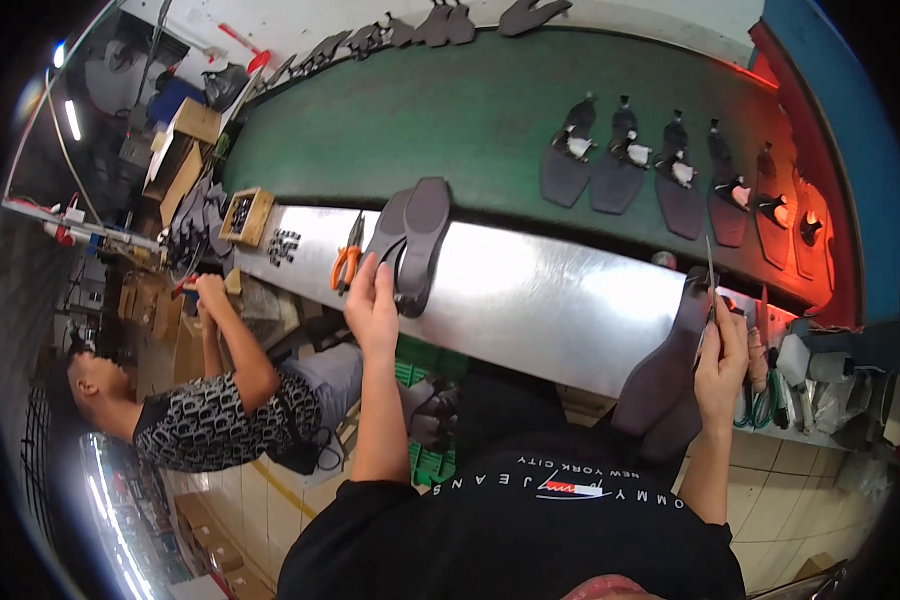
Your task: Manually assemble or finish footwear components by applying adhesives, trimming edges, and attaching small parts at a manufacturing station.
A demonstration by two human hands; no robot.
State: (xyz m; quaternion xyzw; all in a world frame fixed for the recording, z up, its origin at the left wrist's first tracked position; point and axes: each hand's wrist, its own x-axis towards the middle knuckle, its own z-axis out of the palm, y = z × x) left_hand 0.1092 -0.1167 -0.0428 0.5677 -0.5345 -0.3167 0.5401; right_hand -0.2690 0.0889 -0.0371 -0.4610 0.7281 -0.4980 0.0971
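Beside orange-handled pliers (348,257) and dark sandals (426,230) on metal bench (530,275), extending left hand (372,308), loosely uncurled and empty, and gripping slim tool (711,270) in right hand (722,365).

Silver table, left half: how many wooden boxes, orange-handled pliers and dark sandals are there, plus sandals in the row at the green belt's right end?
Wooden box: 1
Orange-handled pliers: 1
Dark sandals by the left hand: 2
Row sandals on the green belt: 6
Total: 10
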